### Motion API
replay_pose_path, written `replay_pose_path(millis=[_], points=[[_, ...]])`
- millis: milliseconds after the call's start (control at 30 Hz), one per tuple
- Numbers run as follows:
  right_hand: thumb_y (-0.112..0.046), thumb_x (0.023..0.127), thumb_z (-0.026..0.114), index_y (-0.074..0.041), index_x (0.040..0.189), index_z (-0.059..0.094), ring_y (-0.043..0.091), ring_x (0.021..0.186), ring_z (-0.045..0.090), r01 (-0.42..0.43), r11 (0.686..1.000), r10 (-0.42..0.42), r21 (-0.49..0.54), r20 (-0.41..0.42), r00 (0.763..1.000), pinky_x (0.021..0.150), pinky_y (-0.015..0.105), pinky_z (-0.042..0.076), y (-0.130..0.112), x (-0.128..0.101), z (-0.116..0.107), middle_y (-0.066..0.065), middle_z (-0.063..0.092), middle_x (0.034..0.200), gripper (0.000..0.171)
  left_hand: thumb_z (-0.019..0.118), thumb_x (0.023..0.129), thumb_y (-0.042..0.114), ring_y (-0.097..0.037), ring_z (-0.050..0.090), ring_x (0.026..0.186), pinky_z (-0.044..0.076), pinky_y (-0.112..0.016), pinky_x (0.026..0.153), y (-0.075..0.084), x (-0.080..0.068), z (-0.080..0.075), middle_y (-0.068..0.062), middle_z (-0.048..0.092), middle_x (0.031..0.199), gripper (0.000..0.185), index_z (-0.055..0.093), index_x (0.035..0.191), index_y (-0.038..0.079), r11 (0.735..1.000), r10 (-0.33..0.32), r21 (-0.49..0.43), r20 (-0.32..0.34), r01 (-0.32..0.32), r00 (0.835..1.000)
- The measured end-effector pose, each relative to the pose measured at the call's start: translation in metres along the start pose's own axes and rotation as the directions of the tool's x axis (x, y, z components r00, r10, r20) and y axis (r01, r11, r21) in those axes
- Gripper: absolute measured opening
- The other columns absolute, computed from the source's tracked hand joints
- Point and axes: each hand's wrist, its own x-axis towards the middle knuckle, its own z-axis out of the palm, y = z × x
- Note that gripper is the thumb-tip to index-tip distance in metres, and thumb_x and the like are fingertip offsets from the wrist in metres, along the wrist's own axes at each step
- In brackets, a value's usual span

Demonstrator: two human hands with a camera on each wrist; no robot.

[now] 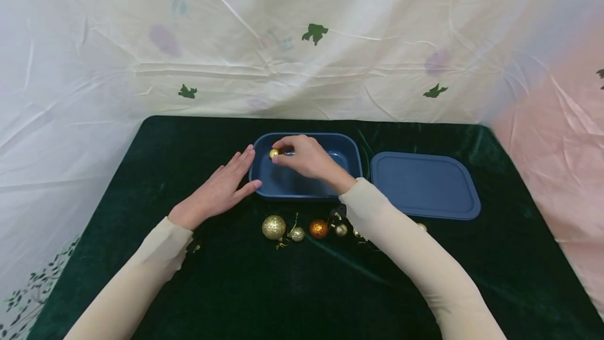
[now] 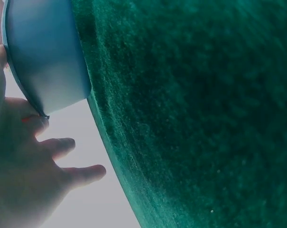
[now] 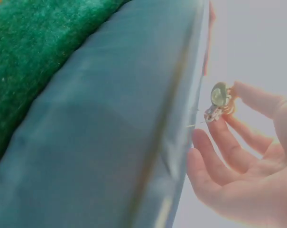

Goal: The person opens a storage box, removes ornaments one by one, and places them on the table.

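Note:
Between thumb and fingertips my right hand pinches a small gold bauble, held over the left part of a blue rectangular container. The right wrist view shows the same bauble with a metallic cap or loop, beyond the container's wall. My left hand touches the container's left rim with fingers and thumb spread out straight. In the left wrist view those fingers lie along the blue container.
Nearer than the container lie a large gold glitter bauble, a small gold one, an orange one and others partly behind the right sleeve. A flat blue lid lies right of the container on the dark green tablecloth.

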Motion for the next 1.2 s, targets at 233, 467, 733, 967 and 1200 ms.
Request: replay_pose_path(millis=[233,467,733,967,1200], points=[[-0.034,0.102,0.068,-0.01,0.134,0.069,0.016,0.118,0.062,0.041,0.999,-0.04,0.02,-0.045,0.998,0.1,0.039,0.052,0.002,-0.018,-0.014,0.002,0.07,0.126,0.04,0.036,0.107,0.063,-0.037,0.005,0.158,0.016,-0.069,0.12,-0.001,0.001,0.0,-0.002,-0.005,0.174,0.083,0.002,0.168,0.018,1.0,-0.009,-0.001,-0.002,0.009,1.0],[-0.034,0.101,0.069,-0.01,0.135,0.069,0.017,0.117,0.063,0.046,0.998,-0.043,0.036,-0.076,0.996,0.101,0.041,0.052,0.007,-0.036,-0.026,0.001,0.07,0.126,0.041,0.036,0.107,0.064,-0.037,0.005,0.159,0.016,-0.068,0.121,-0.002,0.001,-0.001,-0.002,-0.004,0.174,0.084,0.003,0.168,0.016,1.0,-0.019,0.008,-0.005,0.019,1.0],[-0.031,0.102,0.069,-0.01,0.135,0.069,0.018,0.119,0.062,0.039,0.997,-0.033,0.06,-0.091,0.995,0.105,0.046,0.049,0.012,-0.061,-0.037,0.002,0.069,0.128,0.039,0.038,0.107,0.061,-0.038,0.007,0.158,0.017,-0.068,0.121,-0.004,0.0,-0.001,-0.002,-0.003,0.174,0.083,0.005,0.168,0.014,1.0,-0.004,0.025,-0.012,0.005,1.0],[-0.031,0.101,0.07,-0.013,0.134,0.069,0.02,0.122,0.06,0.049,0.997,-0.042,0.057,-0.121,0.992,0.106,0.048,0.049,0.015,-0.079,-0.043,0.001,0.068,0.13,0.038,0.037,0.107,0.062,-0.039,0.007,0.158,0.017,-0.069,0.12,-0.004,-0.002,-0.003,-0.004,-0.003,0.174,0.084,0.006,0.167,0.013,0.999,-0.008,0.034,-0.01,0.009,1.0],[-0.034,0.1,0.071,-0.013,0.134,0.069,0.024,0.121,0.062,0.043,0.997,-0.035,0.059,-0.135,0.99,0.103,0.047,0.05,0.019,-0.095,-0.049,0.001,0.067,0.13,0.04,0.038,0.107,0.061,-0.04,0.008,0.158,0.017,-0.07,0.119,-0.004,-0.003,-0.004,-0.005,-0.002,0.174,0.083,0.007,0.167,0.012,1.0,-0.01,0.028,-0.016,0.011,1.0]])
